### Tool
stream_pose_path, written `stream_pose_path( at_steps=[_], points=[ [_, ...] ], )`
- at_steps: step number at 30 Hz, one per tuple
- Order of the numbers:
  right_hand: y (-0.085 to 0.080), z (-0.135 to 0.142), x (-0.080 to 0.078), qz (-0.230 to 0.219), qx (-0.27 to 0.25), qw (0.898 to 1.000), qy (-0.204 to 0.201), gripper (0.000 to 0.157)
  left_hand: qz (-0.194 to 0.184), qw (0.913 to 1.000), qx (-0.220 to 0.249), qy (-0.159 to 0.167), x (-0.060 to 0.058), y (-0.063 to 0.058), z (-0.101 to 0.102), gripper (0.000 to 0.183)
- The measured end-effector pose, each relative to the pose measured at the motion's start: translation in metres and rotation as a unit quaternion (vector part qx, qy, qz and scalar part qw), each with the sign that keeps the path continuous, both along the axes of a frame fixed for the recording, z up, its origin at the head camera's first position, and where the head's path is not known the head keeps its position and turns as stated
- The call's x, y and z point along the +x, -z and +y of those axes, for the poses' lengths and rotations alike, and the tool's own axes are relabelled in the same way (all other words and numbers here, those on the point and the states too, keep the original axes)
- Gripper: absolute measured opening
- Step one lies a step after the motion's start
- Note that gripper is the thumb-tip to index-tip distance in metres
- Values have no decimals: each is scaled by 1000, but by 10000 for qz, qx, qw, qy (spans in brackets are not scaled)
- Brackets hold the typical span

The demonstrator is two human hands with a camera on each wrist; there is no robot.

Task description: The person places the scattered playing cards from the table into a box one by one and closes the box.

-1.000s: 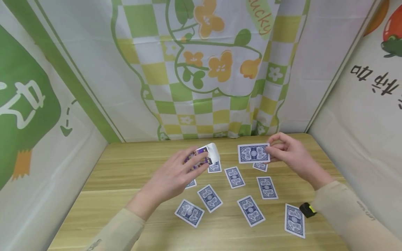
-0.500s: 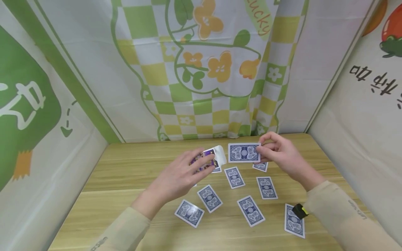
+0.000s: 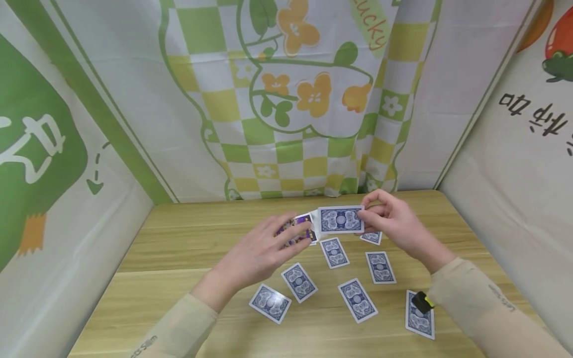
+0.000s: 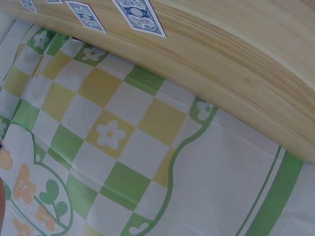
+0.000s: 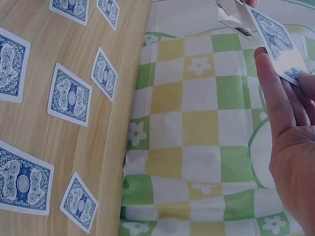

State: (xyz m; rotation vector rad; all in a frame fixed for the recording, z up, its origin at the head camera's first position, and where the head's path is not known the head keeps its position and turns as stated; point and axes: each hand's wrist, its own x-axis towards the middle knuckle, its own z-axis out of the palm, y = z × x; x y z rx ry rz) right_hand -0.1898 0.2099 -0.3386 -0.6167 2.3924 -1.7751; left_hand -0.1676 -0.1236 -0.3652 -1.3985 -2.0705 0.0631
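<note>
My left hand [image 3: 264, 248] grips a purple card box [image 3: 301, 229] above the table, its white flap [image 3: 315, 223] open on the right. Between thumb and fingers of my right hand [image 3: 396, 223] is a blue-backed playing card [image 3: 341, 219], pinched by its right end. The card's left edge overlaps the flap at the box mouth; whether it is inside cannot be told. In the right wrist view, the held card [image 5: 273, 32] slants close to the open box [image 5: 235, 19], above the right hand [image 5: 293, 128]. The left wrist view barely catches the left hand.
Several blue-backed cards lie spread face down on the wooden table [image 3: 179, 248], including one [image 3: 334, 252] below the box and another [image 3: 420, 315] partly under the right wrist's black strap [image 3: 422, 302]. A checkered curtain [image 3: 291, 149] hangs behind the table's far edge.
My right hand has brought the card leftward, up to the box flap. The left hand has shifted slightly right with the box. The cards on the table have stayed put.
</note>
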Motion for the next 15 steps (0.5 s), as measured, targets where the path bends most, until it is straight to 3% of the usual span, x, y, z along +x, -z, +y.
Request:
stream_pose_path(
  at_steps=[15],
  points=[
    [3,-4,2,0,376,9993,5,18,-29,10000,-7,50,0,0,1,56]
  ],
)
